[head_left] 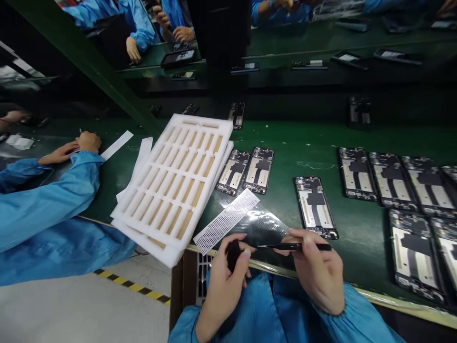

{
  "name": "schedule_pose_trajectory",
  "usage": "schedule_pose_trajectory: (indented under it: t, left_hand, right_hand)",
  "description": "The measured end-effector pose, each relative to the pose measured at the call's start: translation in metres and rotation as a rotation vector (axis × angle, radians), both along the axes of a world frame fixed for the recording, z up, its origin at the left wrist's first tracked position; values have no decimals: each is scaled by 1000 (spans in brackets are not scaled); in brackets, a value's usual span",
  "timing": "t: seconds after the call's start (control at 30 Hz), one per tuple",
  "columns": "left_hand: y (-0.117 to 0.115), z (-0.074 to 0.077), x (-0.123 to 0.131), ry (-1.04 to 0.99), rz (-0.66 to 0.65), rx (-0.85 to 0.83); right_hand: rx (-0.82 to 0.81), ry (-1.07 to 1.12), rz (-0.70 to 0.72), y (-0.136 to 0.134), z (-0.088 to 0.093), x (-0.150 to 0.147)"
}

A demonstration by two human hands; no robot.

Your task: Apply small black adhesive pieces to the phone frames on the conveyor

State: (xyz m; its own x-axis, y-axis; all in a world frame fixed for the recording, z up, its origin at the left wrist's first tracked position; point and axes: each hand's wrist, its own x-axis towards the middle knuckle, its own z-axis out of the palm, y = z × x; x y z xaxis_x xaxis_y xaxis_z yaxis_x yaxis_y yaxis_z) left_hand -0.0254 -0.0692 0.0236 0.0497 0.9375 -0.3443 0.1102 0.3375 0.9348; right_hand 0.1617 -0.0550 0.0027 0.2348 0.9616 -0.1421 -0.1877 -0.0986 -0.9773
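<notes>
My left hand is closed around a small flat black part, partly covered by the fingers. In my right hand are black tweezers, held level with their thin tip pointing left at my left fingertips. Whether the tip touches the black part or a finger, I cannot tell. Just beyond my hands lie a white perforated sheet with rows of small dots and a clear plastic film. An opened phone with its circuit board showing lies past my right hand.
White foam trays are stacked at the left. Two opened phones lie beside them, and several more fill the right of the green bench. A co-worker's sleeve reaches in at far left; others sit opposite.
</notes>
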Motion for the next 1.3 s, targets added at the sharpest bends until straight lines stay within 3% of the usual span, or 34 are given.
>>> schedule_pose_trajectory:
  t: [0.1,0.2,0.4,0.67,0.97,1.07,1.13,1.2,1.3]
  left_hand:
    - [4,9,13,-574,70,-131]
    - [7,15,21,-798,44,-145]
    - [11,20,27,-786,8,-104]
    - [11,24,26,-653,-24,-92]
    - [18,19,34,-666,161,-215]
    - [21,19,23,-500,318,-121]
    - [20,15,9,-161,353,34]
    - [17,6,-5,327,182,223]
    - [13,-8,-16,924,-248,502]
  right_hand:
    - [-34,-85,59,-9,5,4]
    - [-50,-110,147,-13,8,8]
    - [-55,-76,177,-10,8,15]
    - [-141,-13,153,-4,23,15]
    - [22,-218,162,4,20,19]
    - [-4,-106,76,15,14,22]
    - [-35,-75,49,27,10,25]
    - [-38,-139,68,40,5,25]
    - [-16,-263,167,49,-4,20]
